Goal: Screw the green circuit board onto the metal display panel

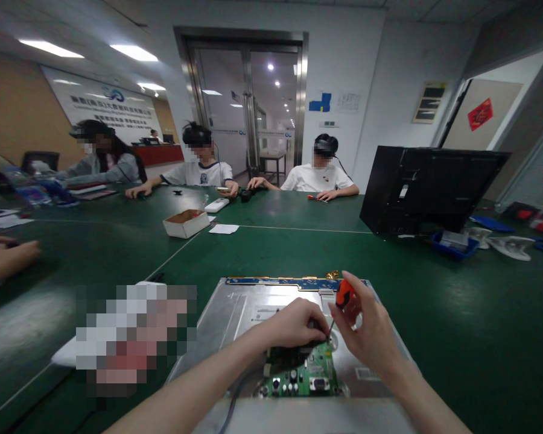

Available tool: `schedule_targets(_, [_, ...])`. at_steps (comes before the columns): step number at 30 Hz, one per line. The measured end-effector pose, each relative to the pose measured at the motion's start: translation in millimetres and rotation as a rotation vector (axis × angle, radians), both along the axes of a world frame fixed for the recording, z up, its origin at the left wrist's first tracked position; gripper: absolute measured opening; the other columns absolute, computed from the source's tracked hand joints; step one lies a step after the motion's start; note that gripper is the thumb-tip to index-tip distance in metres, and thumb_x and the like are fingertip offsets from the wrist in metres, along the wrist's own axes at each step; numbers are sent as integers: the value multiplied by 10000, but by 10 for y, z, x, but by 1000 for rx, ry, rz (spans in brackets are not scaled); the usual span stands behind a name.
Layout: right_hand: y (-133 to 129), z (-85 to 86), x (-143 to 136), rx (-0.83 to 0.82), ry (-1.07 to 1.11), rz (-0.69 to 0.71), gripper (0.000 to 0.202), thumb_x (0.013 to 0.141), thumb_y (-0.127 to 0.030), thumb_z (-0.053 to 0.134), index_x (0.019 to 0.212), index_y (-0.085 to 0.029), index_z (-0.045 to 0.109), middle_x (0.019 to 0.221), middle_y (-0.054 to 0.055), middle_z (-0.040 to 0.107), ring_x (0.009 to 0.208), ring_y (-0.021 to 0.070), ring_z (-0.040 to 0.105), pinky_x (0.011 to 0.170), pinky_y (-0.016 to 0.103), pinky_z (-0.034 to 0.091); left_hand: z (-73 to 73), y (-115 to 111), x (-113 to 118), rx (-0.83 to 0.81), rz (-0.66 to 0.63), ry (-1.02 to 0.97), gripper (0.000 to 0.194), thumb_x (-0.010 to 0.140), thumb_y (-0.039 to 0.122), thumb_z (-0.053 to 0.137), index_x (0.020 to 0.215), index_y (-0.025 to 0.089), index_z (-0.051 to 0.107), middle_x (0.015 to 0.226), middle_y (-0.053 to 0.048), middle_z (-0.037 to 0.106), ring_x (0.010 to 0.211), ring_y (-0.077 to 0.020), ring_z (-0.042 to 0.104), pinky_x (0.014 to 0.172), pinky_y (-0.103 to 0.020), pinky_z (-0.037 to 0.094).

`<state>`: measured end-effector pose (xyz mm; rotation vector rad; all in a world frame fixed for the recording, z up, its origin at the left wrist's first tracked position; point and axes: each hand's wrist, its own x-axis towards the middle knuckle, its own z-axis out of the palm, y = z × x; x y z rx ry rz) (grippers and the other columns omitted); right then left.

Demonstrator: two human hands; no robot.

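My right hand (366, 328) holds a screwdriver (344, 293) by its orange-and-black handle, tilted with the shaft pointing down. The tip meets the upper right corner of a green circuit board (305, 377). Beside that tip, my left hand (298, 322) has its fingers closed together; whatever they pinch, if anything, is hidden. The board lies on the silver metal back of a display panel (217, 316), which rests flat in front of me. Along the panel's far edge runs a narrow blue circuit strip (271, 282). My left hand and its shadow cover part of the green board.
A black monitor (416, 187) stands at the right, with a blue tray (455, 244) by its base. A white box (186, 224) sits left of centre on the green table (298, 247). Several people sit around the table. At the left lies a pixelated item (131, 331).
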<state>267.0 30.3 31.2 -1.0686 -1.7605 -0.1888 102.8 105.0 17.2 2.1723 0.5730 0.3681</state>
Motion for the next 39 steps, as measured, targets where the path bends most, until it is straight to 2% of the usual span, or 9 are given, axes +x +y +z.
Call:
schedule_targets(6, [-10, -4, 1, -4, -4, 33, 541, 944, -210, 512, 1444, -242, 307, 675, -57, 524, 467, 108, 507, 432, 216, 430, -18, -6, -11, -23, 7, -5, 181, 757, 36, 673, 858, 151, 771, 785, -23, 736, 711, -176, 659, 664, -235, 475])
schedule_targets(10, [-12, 7, 5, -39, 13, 50, 567, 940, -208, 503, 1462, -222, 284, 716, -29, 576, 485, 121, 537, 432, 235, 432, -6, -15, -26, 27, 6, -5, 208, 751, 31, 690, 872, 178, 773, 838, -16, 741, 774, -181, 661, 738, -246, 477])
schedule_targets(14, [-30, 17, -3, -77, 44, 70, 569, 933, -174, 469, 1469, -219, 282, 789, 6, 623, 497, 125, 552, 436, 248, 450, -1, -18, -28, 61, 10, 23, 162, 750, 56, 703, 840, 174, 768, 798, -5, 722, 752, -177, 651, 706, -231, 468])
schedule_targets(24, [-45, -11, -44, -80, 66, 71, 524, 943, -175, 468, 1444, -231, 328, 814, 21, 602, 514, 135, 553, 405, 251, 466, -12, -36, -22, -16, 1, 6, 226, 738, 8, 680, 856, 173, 777, 807, -14, 743, 732, -175, 672, 702, -223, 486])
schedule_targets(32, [-2, -11, 24, -53, 46, 3, 532, 936, -197, 524, 1432, -240, 337, 756, -15, 573, 465, 123, 513, 389, 244, 450, 22, -57, -22, -21, 13, 6, 257, 742, 9, 671, 884, 192, 782, 831, -14, 751, 761, -180, 680, 737, -236, 493])
schedule_targets(39, [-12, 29, 35, -88, 29, 42, 545, 942, -212, 524, 1450, -241, 327, 782, 1, 591, 500, 126, 530, 410, 235, 480, 11, -40, -18, -8, 2, -17, 254, 741, 12, 681, 901, 181, 783, 829, -16, 748, 755, -179, 677, 729, -230, 487])
